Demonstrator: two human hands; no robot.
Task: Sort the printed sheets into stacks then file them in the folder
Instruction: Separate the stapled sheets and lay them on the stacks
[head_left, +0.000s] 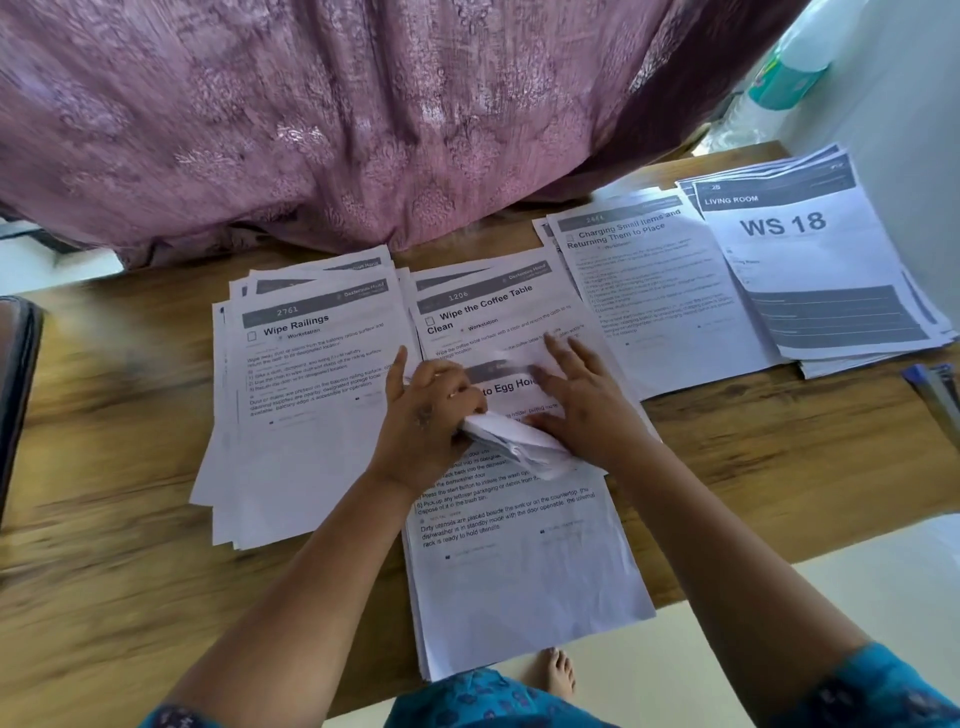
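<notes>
Sorting well underway, filing not started. Four stacks (675, 301) laid out on the counter (104, 519). Left hand (426, 415) gripping a crumpled sheet (519, 441) over the near pile (519, 571), right hand (587, 400) flat, fingers spread, pressing it. Folder maybe at far right edge (935, 384), hard to tell.

Four stacks of printed sheets (311, 374) lie on the wooden surface (104, 493). The left hand (421, 415) holds a crumpled sheet (514, 441) in its grip — the right hand (587, 400) rests flat beside it. A pink curtain (311, 130) hangs behind.
</notes>
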